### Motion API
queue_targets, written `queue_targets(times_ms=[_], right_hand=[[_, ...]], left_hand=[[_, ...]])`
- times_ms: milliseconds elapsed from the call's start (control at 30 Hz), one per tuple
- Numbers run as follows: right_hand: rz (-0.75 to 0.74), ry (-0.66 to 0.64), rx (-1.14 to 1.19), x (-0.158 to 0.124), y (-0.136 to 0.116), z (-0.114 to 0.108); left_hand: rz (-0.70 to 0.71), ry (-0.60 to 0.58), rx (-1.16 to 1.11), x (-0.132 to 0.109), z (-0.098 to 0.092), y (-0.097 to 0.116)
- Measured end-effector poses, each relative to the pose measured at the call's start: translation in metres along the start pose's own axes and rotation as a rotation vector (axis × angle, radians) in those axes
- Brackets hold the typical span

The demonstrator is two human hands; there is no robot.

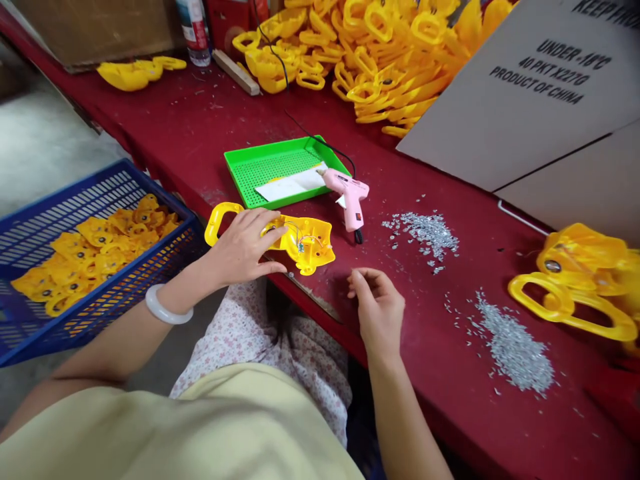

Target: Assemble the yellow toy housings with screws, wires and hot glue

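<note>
A yellow plastic toy shell (313, 243) lies hollow side up at the table's front edge, thin wires and a small circuit board showing inside it. Over its handle end rests my left hand (245, 243), gripping the shell with the fingers across it and the thumb stretched toward me. My right hand (377, 307) is closed in a pinch just above the red tabletop, to the right of the shell. Whatever its fingertips hold, if anything, is hidden. Beyond the shell, a pink glue gun (350, 193) leans on the edge of a green tray (240, 173).
Small silvery screws (517, 343) and round metal bits (430, 233) lie heaped at right. More yellow shells (390, 60) are piled behind, with others (580, 267) at far right. A blue crate (165, 247) of yellow parts stands left; a large carton (540, 100) stands back right.
</note>
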State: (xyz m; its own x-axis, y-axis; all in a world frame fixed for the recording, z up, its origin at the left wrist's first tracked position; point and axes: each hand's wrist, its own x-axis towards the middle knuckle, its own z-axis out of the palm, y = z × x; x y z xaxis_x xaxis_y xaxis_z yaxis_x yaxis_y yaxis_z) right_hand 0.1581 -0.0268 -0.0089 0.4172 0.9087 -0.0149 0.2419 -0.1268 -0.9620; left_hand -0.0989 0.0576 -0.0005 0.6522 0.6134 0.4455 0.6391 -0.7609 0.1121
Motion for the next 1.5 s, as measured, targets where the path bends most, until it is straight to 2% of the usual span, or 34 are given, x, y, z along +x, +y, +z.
queue_targets(times_ms=[233, 400, 600, 833, 1300, 1367, 1500], right_hand=[[-0.081, -0.002, -0.065, -0.008, 0.007, -0.005], [-0.184, -0.042, -0.114, -0.007, 0.012, -0.005], [-0.283, -0.098, -0.141, 0.001, -0.006, -0.003], [-0.361, -0.222, -0.284, 0.013, -0.027, 0.003], [-0.398, -0.248, -0.566, 0.019, -0.041, 0.010], [-0.427, -0.158, -0.631, 0.022, -0.040, 0.009], [-0.466, 0.250, -0.760, 0.025, -0.027, -0.005]], left_hand=[[-0.040, 0.036, -0.032, -0.006, 0.010, 0.000], [0.009, 0.160, 0.011, -0.011, 0.015, 0.001], [0.078, 0.279, 0.012, -0.016, 0.022, 0.002], [0.079, 0.306, -0.003, -0.019, 0.025, 0.002], [0.083, 0.317, -0.014, -0.022, 0.031, -0.001], [0.095, 0.330, -0.012, -0.022, 0.031, -0.002], [0.086, 0.323, -0.008, -0.021, 0.035, 0.000]])
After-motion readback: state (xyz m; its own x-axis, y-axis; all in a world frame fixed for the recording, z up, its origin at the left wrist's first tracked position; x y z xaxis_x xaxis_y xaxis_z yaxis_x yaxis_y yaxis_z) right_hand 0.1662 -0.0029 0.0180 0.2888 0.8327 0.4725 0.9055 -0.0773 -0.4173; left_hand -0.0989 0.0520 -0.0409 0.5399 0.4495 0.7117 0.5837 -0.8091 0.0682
